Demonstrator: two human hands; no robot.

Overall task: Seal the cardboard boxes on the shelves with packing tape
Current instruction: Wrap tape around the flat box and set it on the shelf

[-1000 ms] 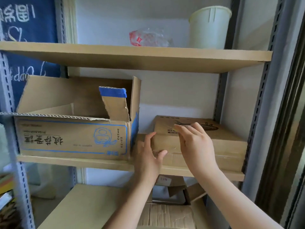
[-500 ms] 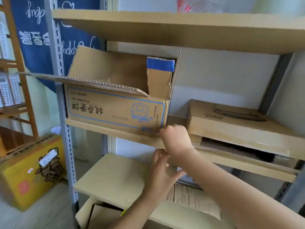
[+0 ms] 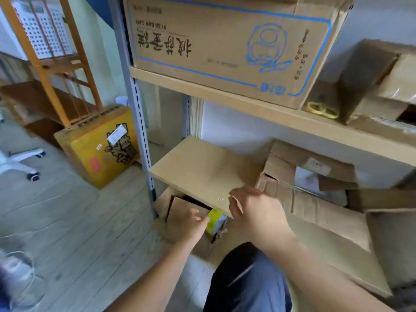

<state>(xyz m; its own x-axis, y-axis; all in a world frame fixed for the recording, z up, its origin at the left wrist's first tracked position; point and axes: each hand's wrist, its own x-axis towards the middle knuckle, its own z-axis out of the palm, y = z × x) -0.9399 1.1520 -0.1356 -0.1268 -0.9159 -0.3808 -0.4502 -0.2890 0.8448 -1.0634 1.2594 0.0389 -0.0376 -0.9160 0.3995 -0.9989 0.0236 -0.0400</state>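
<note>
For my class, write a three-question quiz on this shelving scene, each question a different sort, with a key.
1. True or false: the box with blue print stands on the shelf above the hands.
2. Multiple choice: the yellow box sits (A) on the floor left of the shelving, (B) on the top shelf, (C) in the person's lap.
3. Fill in: the left hand reaches under the lower shelf board toward a yellow-green ______.

Key: 1 true; 2 A; 3 object, too blurred to identify. The right hand is at the board's front edge.
</note>
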